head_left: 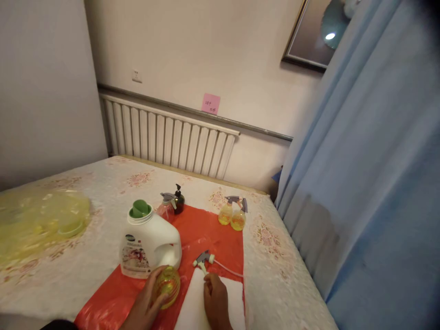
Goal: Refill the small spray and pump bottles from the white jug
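Note:
My left hand (151, 295) is wrapped around a clear yellow spray bottle body (168, 286), which is tilted and has no spray head on it. My right hand (216, 298) is over a folded white cloth (190, 302), its fingers curled and pinched at the trigger of a grey and white spray head (203, 259). From that spray head a thin tube (227, 269) trails to the right over red plastic sheeting (195, 229). Just beyond my left hand stands a large white detergent jug (151, 245), a green cup (140, 208) set in its mouth.
Two spray bottles with yellow liquid (232, 215) stand at the sheet's far right. Behind the jug are a pinkish spray bottle (167, 208) and a dark pump bottle (178, 201). Yellow translucent plastic (37, 224) lies at left on the floral tablecloth (268, 256). A blue curtain (354, 160) hangs at right.

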A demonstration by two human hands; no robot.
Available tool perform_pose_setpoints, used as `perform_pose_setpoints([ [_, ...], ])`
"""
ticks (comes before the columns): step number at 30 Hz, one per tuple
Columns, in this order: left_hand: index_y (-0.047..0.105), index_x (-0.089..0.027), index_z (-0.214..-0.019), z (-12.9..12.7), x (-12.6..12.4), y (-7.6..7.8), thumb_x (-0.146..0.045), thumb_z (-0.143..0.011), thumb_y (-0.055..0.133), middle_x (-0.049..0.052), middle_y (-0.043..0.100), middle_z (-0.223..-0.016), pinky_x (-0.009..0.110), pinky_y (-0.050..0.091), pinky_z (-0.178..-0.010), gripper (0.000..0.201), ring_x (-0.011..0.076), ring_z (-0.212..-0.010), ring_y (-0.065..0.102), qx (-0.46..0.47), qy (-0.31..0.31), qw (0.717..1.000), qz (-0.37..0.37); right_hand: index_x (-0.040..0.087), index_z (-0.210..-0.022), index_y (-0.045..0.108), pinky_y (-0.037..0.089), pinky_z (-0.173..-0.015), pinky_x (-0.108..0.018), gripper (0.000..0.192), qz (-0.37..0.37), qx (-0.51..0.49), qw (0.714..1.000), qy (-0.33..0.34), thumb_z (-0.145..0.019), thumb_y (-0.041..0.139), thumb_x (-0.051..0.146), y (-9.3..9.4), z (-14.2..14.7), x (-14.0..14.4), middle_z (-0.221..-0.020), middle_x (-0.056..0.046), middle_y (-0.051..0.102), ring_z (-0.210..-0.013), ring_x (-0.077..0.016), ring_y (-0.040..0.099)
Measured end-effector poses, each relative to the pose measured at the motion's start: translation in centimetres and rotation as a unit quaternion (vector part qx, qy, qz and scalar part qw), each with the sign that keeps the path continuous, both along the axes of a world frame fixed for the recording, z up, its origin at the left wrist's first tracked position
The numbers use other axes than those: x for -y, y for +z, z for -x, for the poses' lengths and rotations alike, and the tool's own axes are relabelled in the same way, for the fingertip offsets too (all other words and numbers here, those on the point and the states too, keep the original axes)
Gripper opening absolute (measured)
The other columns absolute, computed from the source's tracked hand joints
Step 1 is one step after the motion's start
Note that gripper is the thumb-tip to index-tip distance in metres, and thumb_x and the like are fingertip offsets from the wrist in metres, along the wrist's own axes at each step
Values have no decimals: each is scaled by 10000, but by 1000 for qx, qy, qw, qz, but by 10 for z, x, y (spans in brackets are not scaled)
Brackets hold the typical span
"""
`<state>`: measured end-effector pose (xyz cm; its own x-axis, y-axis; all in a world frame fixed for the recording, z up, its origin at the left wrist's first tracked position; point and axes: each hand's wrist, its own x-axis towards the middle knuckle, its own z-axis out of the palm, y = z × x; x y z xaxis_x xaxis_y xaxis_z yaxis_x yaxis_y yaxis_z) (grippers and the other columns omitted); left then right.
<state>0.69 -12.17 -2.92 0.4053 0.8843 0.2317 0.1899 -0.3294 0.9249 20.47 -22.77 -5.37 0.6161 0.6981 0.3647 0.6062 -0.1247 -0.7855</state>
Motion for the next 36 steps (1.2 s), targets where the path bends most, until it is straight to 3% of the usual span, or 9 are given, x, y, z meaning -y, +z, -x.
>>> perform_pose_setpoints([
  [7,454,-258,-1309,6,-4,-5,-476,-866,485,87,592,-1378,521,384,-1140,495,331,-1325,508,-35,2,999,9,242,-807,566,441,-611,-255,228,-24,104,994,-1,-781,446,49,-15,-2,-7,-709,0,642,-639,-189,632],
  [14,378,-199,-1390,18,-11,-4,-514,-882,466,120,498,-1491,495,349,-1166,603,321,-1404,418,-130,-26,991,35,255,-800,509,432,-579,-259,274,-50,176,983,4,-723,425,5,-25,-4,-11,-695,11,611,-609,-186,625],
  [23,384,-212,-1374,13,-7,-6,-478,-878,486,136,526,-1456,542,326,-1166,571,329,-1366,468,-86,-8,996,30,257,-783,505,427,-566,-262,259,-38,183,982,1,-757,426,11,-20,-3,-9,-680,12,604,-588,-188,616],
  [27,400,-232,-1348,12,-8,-8,-444,-855,536,128,567,-1416,530,377,-1144,553,320,-1338,503,-72,-30,997,21,257,-776,516,434,-585,-270,240,-5,177,984,5,-782,432,32,-18,-2,-7,-686,2,616,-610,-199,627],
  [36,473,-251,-1275,6,-5,-7,-392,-820,553,99,620,-1339,515,434,-1099,483,330,-1274,558,-36,-9,999,-12,248,-779,535,421,-600,-266,225,-2,172,985,4,-810,436,49,-19,-1,-6,-691,-2,611,-621,-195,613],
])
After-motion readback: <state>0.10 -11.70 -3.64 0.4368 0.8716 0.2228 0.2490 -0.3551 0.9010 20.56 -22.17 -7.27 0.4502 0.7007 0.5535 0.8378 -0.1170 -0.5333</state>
